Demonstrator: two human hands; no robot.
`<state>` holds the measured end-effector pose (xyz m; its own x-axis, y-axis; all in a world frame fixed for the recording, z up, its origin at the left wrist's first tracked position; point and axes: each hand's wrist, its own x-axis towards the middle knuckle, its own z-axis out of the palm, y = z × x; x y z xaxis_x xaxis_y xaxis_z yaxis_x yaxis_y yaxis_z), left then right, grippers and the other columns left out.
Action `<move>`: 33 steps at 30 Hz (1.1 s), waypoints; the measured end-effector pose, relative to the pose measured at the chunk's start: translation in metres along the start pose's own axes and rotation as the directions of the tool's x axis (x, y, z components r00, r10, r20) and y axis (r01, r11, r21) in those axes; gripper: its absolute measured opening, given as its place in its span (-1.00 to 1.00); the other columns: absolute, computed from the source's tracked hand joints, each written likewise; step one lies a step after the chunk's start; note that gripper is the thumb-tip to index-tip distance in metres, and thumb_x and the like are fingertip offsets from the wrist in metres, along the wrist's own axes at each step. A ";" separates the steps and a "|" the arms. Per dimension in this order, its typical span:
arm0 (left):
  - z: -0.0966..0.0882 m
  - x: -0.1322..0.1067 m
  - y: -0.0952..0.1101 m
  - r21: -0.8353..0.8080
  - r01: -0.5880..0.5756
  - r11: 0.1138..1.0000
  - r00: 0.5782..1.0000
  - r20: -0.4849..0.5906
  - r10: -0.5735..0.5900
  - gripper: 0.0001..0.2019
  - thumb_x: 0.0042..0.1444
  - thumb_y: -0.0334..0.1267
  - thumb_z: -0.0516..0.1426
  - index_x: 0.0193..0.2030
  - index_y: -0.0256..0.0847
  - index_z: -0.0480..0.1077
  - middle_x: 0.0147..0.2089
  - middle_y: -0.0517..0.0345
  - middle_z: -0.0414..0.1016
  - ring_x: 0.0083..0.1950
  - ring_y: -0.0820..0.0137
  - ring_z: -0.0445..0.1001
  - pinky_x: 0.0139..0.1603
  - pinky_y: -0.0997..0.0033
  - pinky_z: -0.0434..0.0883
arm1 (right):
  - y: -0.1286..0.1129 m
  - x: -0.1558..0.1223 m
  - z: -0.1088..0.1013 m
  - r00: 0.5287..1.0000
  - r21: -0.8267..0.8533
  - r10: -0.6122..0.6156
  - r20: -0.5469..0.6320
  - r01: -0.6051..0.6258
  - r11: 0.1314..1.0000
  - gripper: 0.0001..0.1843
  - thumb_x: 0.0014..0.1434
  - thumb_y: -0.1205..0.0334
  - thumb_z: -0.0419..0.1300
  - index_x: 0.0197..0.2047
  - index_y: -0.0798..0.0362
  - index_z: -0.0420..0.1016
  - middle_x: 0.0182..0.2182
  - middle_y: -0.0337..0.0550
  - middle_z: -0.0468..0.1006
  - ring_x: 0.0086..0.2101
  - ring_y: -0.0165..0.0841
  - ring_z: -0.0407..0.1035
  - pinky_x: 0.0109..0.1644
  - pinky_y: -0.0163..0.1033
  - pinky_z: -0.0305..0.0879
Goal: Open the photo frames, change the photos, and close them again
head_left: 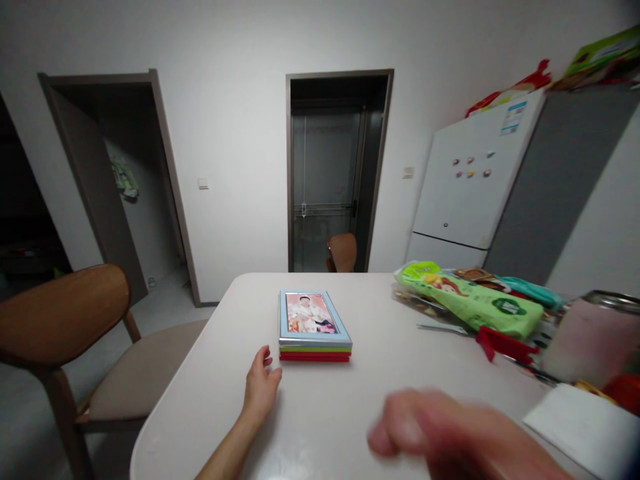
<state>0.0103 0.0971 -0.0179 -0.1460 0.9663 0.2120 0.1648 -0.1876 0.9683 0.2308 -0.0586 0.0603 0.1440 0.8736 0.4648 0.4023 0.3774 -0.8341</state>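
Note:
A small stack of picture frames (313, 326) lies flat on the white table (320, 413), the top one light blue with a photo in it, green and red ones beneath. My left hand (261, 386) rests on the table just left of and in front of the stack, fingers loosely curled, holding nothing. My right hand (425, 427) hovers low at the front right, smeared by motion, so its fingers cannot be read.
At the table's right side lie a green snack bag (470, 300), red-handled scissors (500, 343), a pink metal-lidded container (595, 340) and white paper (580, 427). A wooden chair (65, 333) stands at the left. A white fridge (475, 193) and two doorways are behind.

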 end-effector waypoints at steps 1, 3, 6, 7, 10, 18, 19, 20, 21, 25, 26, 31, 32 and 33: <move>-0.001 -0.002 0.006 -0.022 -0.009 1.000 1.000 -0.007 0.009 -0.56 -0.20 -0.37 0.08 -0.07 -0.27 0.19 -0.25 0.09 0.37 -0.24 0.36 0.36 -0.22 0.40 0.27 | 0.000 0.020 0.012 1.000 0.028 -0.001 0.013 0.001 1.000 -0.60 0.02 0.20 0.05 -0.01 -0.16 0.25 -0.38 -0.15 0.42 -0.35 -0.33 0.32 -0.41 -0.25 0.26; 0.000 -0.006 0.022 -0.073 -0.027 0.997 1.000 0.014 0.028 -0.56 -0.18 -0.36 0.07 -0.07 -0.29 0.19 -0.47 0.26 0.31 -0.44 0.46 0.30 -0.36 0.47 0.25 | 0.005 0.055 0.040 0.985 0.165 0.155 0.077 -0.166 0.972 -0.47 -0.06 0.26 0.08 0.05 0.00 0.19 -0.61 -0.29 0.32 -0.54 -0.42 0.25 -0.53 -0.31 0.19; 0.011 -0.012 0.054 -0.172 -0.041 0.984 0.990 0.124 0.063 -0.42 -0.21 -0.40 0.07 0.06 -0.35 0.08 -0.63 0.42 0.14 -0.60 0.56 0.14 -0.49 0.55 0.18 | 0.016 0.085 0.072 0.890 0.316 0.406 0.208 -0.454 0.833 -0.31 -0.13 0.30 0.05 0.13 0.13 0.03 -0.77 -0.51 0.00 -0.75 -0.57 -0.07 -0.70 -0.43 -0.10; 0.016 -0.014 0.068 -0.205 -0.044 0.978 0.984 0.162 0.078 -0.34 -0.21 -0.41 0.07 0.11 -0.34 0.00 -0.64 0.44 0.13 -0.62 0.57 0.11 -0.51 0.56 0.16 | 0.015 0.090 0.077 0.889 0.374 0.402 0.219 -0.457 0.807 -0.26 -0.14 0.31 0.05 0.16 0.11 -0.05 -0.77 -0.53 -0.03 -0.75 -0.58 -0.11 -0.70 -0.45 -0.14; 0.026 -0.020 0.120 -0.338 -0.070 0.939 0.959 0.237 0.157 -0.25 -0.15 -0.37 0.07 0.19 -0.17 -0.20 -0.62 0.45 0.12 -0.61 0.60 0.09 -0.52 0.59 0.14 | -0.009 0.100 0.075 0.969 0.568 0.161 0.185 -0.240 0.787 -0.17 -0.12 0.32 0.07 0.19 -0.06 -0.23 -0.72 -0.52 0.05 -0.71 -0.58 -0.08 -0.64 -0.45 -0.10; 0.023 -0.034 0.192 -0.711 -0.040 0.702 0.825 0.373 0.425 -0.15 -0.18 -0.39 0.16 0.20 -0.03 -0.26 -0.58 0.44 0.15 -0.56 0.58 0.13 -0.45 0.55 0.21 | -0.065 0.107 0.062 0.991 0.758 -0.094 0.096 -0.011 0.653 -0.19 -0.10 0.39 0.09 0.17 -0.22 -0.18 -0.69 -0.48 0.19 -0.62 -0.54 0.04 -0.53 -0.41 0.03; 0.023 -0.035 0.188 -0.710 -0.028 0.704 0.829 0.377 0.413 -0.15 -0.18 -0.38 0.17 0.20 -0.03 -0.25 -0.59 0.44 0.16 -0.56 0.59 0.13 -0.45 0.55 0.21 | -0.061 0.105 0.063 0.991 0.757 -0.086 0.105 -0.024 0.653 -0.19 -0.10 0.40 0.10 0.16 -0.24 -0.17 -0.68 -0.48 0.21 -0.62 -0.54 0.05 -0.52 -0.40 0.04; 0.024 -0.035 0.183 -0.710 -0.016 0.704 0.839 0.374 0.396 -0.14 -0.19 -0.38 0.18 0.20 -0.02 -0.25 -0.59 0.45 0.16 -0.56 0.59 0.14 -0.45 0.56 0.20 | -0.056 0.104 0.064 0.991 0.760 -0.068 0.116 -0.044 0.648 -0.20 -0.10 0.40 0.11 0.15 -0.25 -0.13 -0.68 -0.48 0.21 -0.62 -0.54 0.06 -0.52 -0.40 0.05; 0.024 -0.034 0.177 -0.710 -0.005 0.704 0.855 0.363 0.371 -0.13 -0.21 -0.37 0.20 0.19 -0.03 -0.23 -0.59 0.45 0.17 -0.56 0.59 0.15 -0.45 0.57 0.19 | -0.052 0.103 0.065 0.992 0.768 -0.034 0.119 -0.070 0.637 -0.25 -0.11 0.39 0.13 0.13 -0.24 -0.06 -0.69 -0.49 0.20 -0.64 -0.55 0.05 -0.53 -0.41 0.04; 0.025 -0.023 0.165 -0.638 0.179 0.749 0.930 0.357 0.082 -0.44 -0.26 -0.04 0.22 -0.09 -0.19 0.22 -0.64 0.41 0.23 -0.64 0.64 0.12 -0.59 0.64 0.07 | -0.044 0.111 0.065 0.967 0.816 0.158 0.198 -0.252 0.520 -0.82 -0.05 0.11 0.09 -0.48 0.04 0.40 -0.76 -0.42 0.13 -0.72 -0.59 -0.02 -0.65 -0.43 -0.07; 0.025 -0.019 0.164 -0.606 0.243 0.758 0.926 0.378 0.005 -0.52 -0.24 0.11 0.15 -0.28 -0.26 0.30 -0.68 0.38 0.22 -0.68 0.65 0.10 -0.64 0.64 0.01 | -0.044 0.115 0.064 0.948 0.810 0.184 0.261 -0.319 0.493 -0.64 -0.03 0.01 0.04 -0.66 0.09 0.32 -0.78 -0.39 0.13 -0.75 -0.59 -0.04 -0.68 -0.42 -0.12; 0.028 -0.006 0.164 -0.444 0.438 0.781 0.834 0.526 -0.169 -0.32 -0.16 0.37 -0.28 -0.78 -0.26 0.11 -0.84 0.29 0.09 -0.83 0.67 -0.02 -0.75 0.61 -0.20 | -0.045 0.123 0.066 0.856 0.690 0.234 0.460 -0.511 0.513 -0.35 -0.05 -0.27 -0.15 -0.84 0.11 0.05 -0.85 -0.38 0.04 -0.82 -0.63 -0.16 -0.73 -0.43 -0.31; 0.029 -0.006 0.163 -0.426 0.452 0.784 0.823 0.537 -0.183 -0.31 -0.16 0.38 -0.30 -0.79 -0.26 0.10 -0.84 0.30 0.09 -0.84 0.67 -0.03 -0.75 0.61 -0.21 | -0.045 0.123 0.068 0.855 0.675 0.249 0.455 -0.514 0.529 -0.35 -0.06 -0.29 -0.16 -0.83 0.10 0.04 -0.85 -0.39 0.03 -0.82 -0.63 -0.17 -0.73 -0.44 -0.32; 0.030 -0.006 0.162 -0.413 0.460 0.786 0.817 0.543 -0.194 -0.31 -0.16 0.38 -0.31 -0.79 -0.26 0.10 -0.85 0.30 0.09 -0.84 0.68 -0.03 -0.75 0.61 -0.22 | -0.044 0.123 0.069 0.854 0.662 0.263 0.449 -0.515 0.545 -0.34 -0.07 -0.31 -0.16 -0.83 0.10 0.03 -0.86 -0.39 0.02 -0.82 -0.63 -0.17 -0.73 -0.44 -0.32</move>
<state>0.0669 0.0662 0.1342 0.3781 0.9218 -0.0857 -0.3403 0.2245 0.9131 0.1686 0.0536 0.1334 -0.1769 0.9832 0.0446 -0.4534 -0.0412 -0.8904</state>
